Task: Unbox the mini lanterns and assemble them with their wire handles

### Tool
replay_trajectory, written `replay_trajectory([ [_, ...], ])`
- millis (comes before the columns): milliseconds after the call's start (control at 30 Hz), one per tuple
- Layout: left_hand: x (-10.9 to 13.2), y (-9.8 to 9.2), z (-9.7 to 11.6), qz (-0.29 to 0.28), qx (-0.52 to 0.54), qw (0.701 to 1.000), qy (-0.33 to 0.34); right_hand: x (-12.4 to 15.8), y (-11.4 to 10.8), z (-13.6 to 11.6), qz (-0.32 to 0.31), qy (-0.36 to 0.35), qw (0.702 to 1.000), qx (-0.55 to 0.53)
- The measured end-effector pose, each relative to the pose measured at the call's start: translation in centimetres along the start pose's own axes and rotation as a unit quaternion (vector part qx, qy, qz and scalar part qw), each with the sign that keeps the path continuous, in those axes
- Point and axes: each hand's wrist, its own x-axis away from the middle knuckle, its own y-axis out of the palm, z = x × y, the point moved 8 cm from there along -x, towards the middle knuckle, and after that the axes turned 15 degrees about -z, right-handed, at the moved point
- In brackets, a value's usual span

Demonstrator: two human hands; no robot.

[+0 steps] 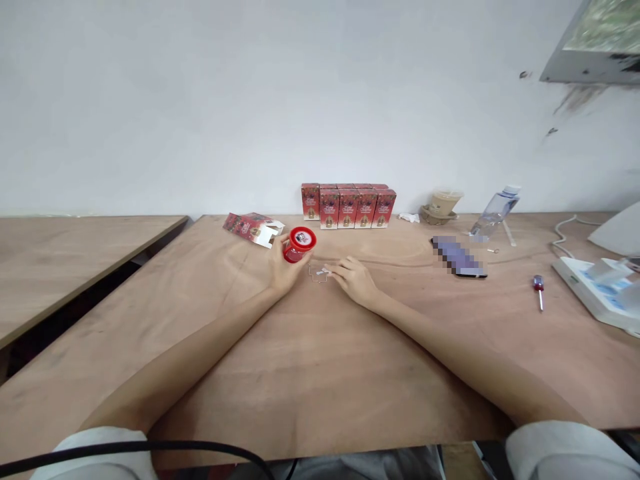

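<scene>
My left hand [281, 265] is closed around the side of a red jar [293, 255]. The jar is tilted towards me, and its round top [303, 238] has a red rim and a pale centre with a small dark picture. My right hand [353, 279] is low over the table, fingers close together, with a small whitish piece [323, 271] at the fingertips. Around that piece on the wood is a thin, light, angular outline [319, 281], too fine to identify. Behind my left hand, an opened red and white carton [250, 228] lies on its side.
Several red printed boxes [357, 208] stand in rows by the wall. To their right are crumpled tissue [409, 218], a cup in a holder [443, 205], a tilted bottle [496, 212] and a phone [457, 257]. A screwdriver [539, 290] and a power strip [595, 293] lie at right.
</scene>
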Motion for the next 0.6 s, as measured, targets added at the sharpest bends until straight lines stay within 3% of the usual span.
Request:
replay_trajectory([
  [233, -0.2, 0.2, 0.3, -0.017, -0.021, 0.999, 0.025, -1.8, 1.6, -0.3, -0.058, 0.041, 0.997, 0.039],
  [467, -0.1, 1.3, 1.6, -0.078, -0.1, 0.988, 0.084, -0.2, -2.3, -1.4, 0.108, 0.02, 0.994, -0.002],
  [600, 0.2, 2.4, 2.6, -0.151, -0.124, 0.972, 0.127, 0.1, -3.0, -2.0, 0.138, -0.001, 0.99, 0.001],
])
